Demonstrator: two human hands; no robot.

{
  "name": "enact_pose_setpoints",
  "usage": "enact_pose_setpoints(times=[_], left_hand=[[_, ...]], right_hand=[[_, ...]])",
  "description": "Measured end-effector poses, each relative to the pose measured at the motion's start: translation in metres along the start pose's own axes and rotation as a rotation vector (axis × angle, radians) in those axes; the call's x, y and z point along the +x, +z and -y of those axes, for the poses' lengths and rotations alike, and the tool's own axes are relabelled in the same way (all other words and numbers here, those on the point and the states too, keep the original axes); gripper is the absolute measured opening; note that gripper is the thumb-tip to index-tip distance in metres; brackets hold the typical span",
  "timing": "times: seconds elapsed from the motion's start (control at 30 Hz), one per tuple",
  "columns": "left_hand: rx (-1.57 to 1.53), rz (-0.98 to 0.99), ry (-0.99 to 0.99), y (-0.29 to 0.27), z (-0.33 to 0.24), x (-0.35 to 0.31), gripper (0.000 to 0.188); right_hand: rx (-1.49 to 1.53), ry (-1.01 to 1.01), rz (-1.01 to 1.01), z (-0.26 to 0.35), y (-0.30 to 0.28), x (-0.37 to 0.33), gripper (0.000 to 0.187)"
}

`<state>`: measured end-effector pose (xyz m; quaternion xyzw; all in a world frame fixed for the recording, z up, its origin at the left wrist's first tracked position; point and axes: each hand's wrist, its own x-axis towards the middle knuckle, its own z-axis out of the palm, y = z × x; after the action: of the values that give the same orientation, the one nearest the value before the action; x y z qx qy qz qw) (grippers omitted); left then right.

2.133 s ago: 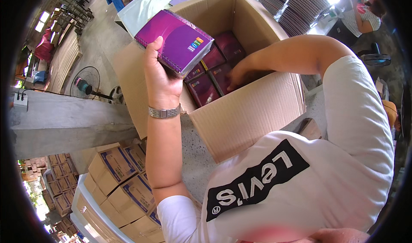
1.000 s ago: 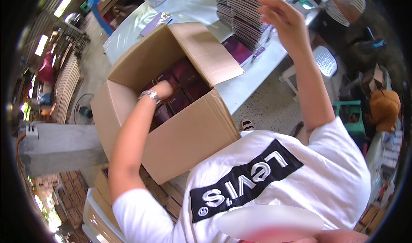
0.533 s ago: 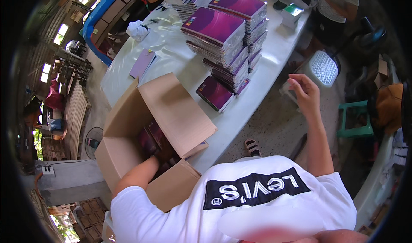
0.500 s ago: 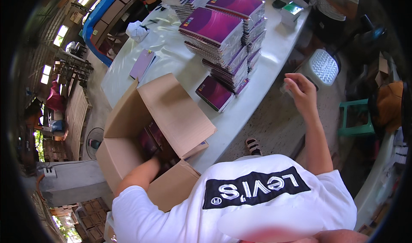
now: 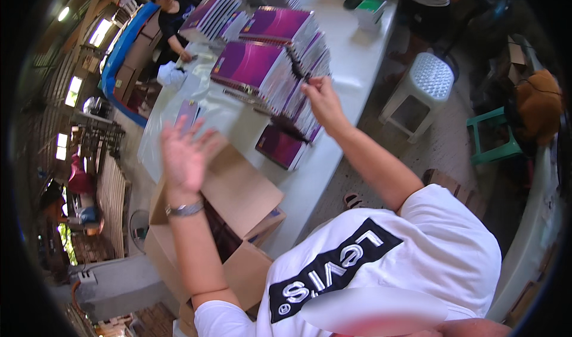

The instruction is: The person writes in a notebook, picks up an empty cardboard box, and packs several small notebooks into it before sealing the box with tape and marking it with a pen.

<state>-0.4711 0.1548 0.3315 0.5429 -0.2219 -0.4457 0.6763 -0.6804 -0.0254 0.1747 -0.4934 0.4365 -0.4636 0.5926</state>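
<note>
My left hand (image 5: 186, 158) is raised over the open cardboard box (image 5: 241, 188), fingers spread and holding nothing. Dark contents show inside the box, partly hidden by its flap and my forearm. My right hand (image 5: 325, 102) is closed beside the stacked purple spiral notebooks (image 5: 250, 66), pinching a dark twisted strand (image 5: 296, 63) whose kind I cannot make out. Another dark, blurred shape (image 5: 290, 127) hangs below that hand, in front of the stack. One purple notebook (image 5: 280, 146) lies lower, at the stack's near end.
More notebook stacks (image 5: 211, 12) stand farther back on the white table (image 5: 351, 57). A purple pad (image 5: 188, 112) and crumpled white plastic (image 5: 171, 74) lie left. A person (image 5: 173, 18) is across the table. A white stool (image 5: 426, 81) and green stool (image 5: 493, 136) stand right.
My left hand has come out of the box and risen, with its fingers spread. My right hand has moved left to the notebook stack, where the dark strand now shows. The view has shifted.
</note>
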Motion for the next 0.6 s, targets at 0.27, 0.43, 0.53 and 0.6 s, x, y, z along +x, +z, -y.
enact_pose_setpoints(times=[0.27, 0.43, 0.53, 0.6], left_hand=[[-0.136, 0.126, -0.197, 0.102, 0.062, 0.048, 0.088], [-0.296, 0.155, -0.136, 0.082, 0.071, 0.036, 0.079], [-0.325, 0.188, -0.072, 0.068, 0.071, 0.022, 0.076], [-0.394, 0.17, -0.018, 0.054, 0.061, 0.017, 0.075]], right_hand=[[-0.41, -0.167, -0.052, 0.021, 0.023, -0.035, 0.065], [-0.353, -0.365, -0.004, 0.006, 0.024, -0.043, 0.067], [-0.175, -0.468, 0.021, 0.005, 0.031, -0.048, 0.058], [-0.063, -0.468, 0.106, 0.011, 0.039, -0.051, 0.052]])
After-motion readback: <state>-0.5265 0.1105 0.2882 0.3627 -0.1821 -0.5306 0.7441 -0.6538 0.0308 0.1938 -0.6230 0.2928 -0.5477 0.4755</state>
